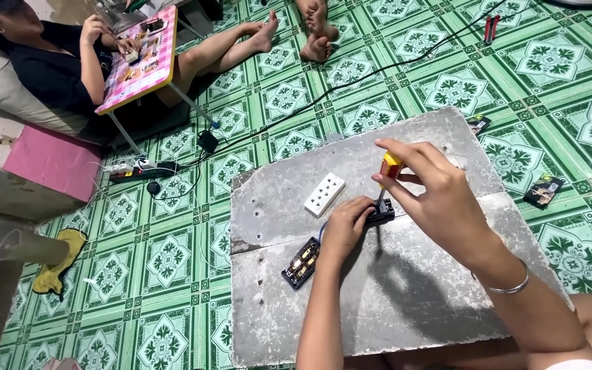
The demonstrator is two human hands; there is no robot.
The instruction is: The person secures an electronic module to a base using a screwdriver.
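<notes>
My left hand (pixel 345 226) presses down on a small black electrical part (pixel 382 214) on a grey board (pixel 405 288). My right hand (pixel 433 195) holds a screwdriver with a yellow and red handle (pixel 390 166), upright, its tip on that black part. A white socket faceplate (pixel 324 194) lies just left of my hands. A black socket base with brass contacts (pixel 301 263) rests near my left forearm, joined to a thin blue wire.
The board lies on a green patterned tile floor (pixel 173 253). Another person sits at the back left at a small pink folding table (pixel 142 58). A power strip (pixel 142 171) and black cables cross the floor. Small black packets (pixel 543 190) lie at right.
</notes>
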